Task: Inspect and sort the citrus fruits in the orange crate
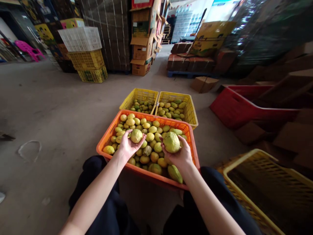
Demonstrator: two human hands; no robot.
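Note:
My left hand (128,146), palm up, has its fingers curled round a round yellow-green guava (136,135). In my right hand (179,156) sits a larger, paler green guava (171,142) with a bumpy skin. Both fruits are held just above an orange crate (105,143) that stands between my knees. Loose guavas (154,157) fill this crate, from yellow to green, some of them blotched brown. Behind it, touching each other, are a left yellow crate (127,101) and a right yellow crate (192,107), each with more fruit inside.
To my right are a yellow basket (246,195) and a red bin (226,107) among cardboard pieces. Stacked crates (85,60) stand at the back left. Tall cartons (141,52) and a pallet of flattened boxes (190,63) stand farther back on the concrete floor (61,114).

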